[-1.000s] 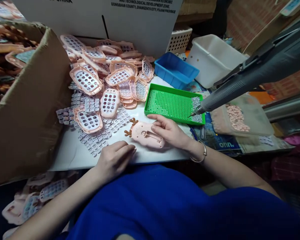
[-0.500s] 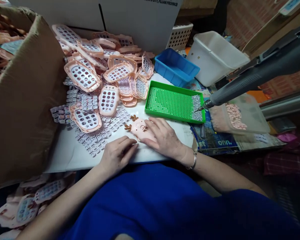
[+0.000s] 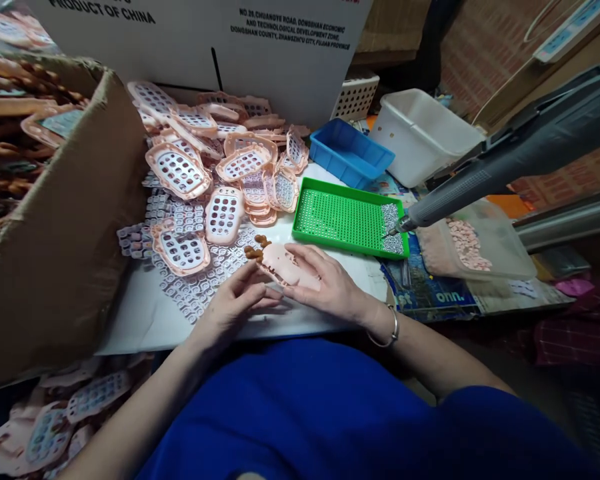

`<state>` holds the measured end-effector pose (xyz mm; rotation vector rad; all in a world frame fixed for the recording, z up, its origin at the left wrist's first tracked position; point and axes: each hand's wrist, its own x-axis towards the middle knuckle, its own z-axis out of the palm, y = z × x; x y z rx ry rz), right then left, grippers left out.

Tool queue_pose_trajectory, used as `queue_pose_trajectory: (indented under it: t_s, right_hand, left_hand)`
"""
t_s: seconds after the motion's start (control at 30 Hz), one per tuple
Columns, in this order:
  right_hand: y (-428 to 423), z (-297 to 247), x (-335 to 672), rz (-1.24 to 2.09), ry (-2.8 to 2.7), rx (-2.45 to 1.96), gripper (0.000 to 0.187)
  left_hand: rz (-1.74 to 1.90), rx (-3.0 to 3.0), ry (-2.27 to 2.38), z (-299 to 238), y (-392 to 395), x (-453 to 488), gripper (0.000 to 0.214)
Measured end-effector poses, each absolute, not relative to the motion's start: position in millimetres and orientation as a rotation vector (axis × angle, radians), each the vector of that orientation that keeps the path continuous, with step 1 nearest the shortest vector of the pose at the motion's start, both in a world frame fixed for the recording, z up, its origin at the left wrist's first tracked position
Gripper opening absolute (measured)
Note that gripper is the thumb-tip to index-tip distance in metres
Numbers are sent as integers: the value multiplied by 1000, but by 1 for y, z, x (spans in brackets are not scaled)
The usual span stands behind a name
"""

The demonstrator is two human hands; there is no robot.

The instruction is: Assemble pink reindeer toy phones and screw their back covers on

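Observation:
A pale pink toy-phone shell [image 3: 287,263] with brown antlers is tilted just above the table's near edge. My right hand [image 3: 333,283] grips its right end, fingers over the far side and thumb along the near side. At the antler end, my left hand [image 3: 243,293] has its fingers apart, close against the shell's left edge; whether it touches cannot be made out. To the left lie clear button-pad sheets [image 3: 185,290], and on them a pink front panel with round holes [image 3: 224,215].
Behind is a heap of pink panels [image 3: 177,170]. A cardboard box [image 3: 70,220] stands left. A green tray [image 3: 347,220] holds small screws [image 3: 393,220], with an electric screwdriver [image 3: 445,197] angled over it. Beyond are a blue bin [image 3: 353,153] and white tub [image 3: 420,140].
The shell has been lifted and tilted in my right hand. My left hand's fingers have spread from a pinch and moved slightly left. The camera view has shifted.

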<state>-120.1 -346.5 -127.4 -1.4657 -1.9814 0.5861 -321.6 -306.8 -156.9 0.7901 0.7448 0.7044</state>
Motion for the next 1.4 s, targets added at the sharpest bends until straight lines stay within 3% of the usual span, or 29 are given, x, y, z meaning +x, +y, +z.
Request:
queue_pose_trajectory:
  t_s: [0.33,0.57,0.77,1.07,1.23,1.4]
  right_hand:
    - [-346,-116,-125,707,-1982,-1402,66]
    - [-347,-130,-121,366,-2177,-1292,76]
    - [-351,-143,-126,49,-2171,-1277,67]
    - [-342,-109,-132,860,-1655,-1321,56]
    - [-336,-105,-136,1026,-1470,-1276,48]
    - [-330,-106,-132,1181,-1484,-1269,42]
  left_hand:
    - [793,667,718,-150,-305,-296,61]
    - [824,880,683,-157,-309,-300,55]
    - [986,1264,722,-150,-321,-300,43]
    - [1080,1623,600,-156,-322,-312,36]
    - [1145,1551,705,-154,-321,-310,29]
    - [1181,1477,691,-158,-322,-308,35]
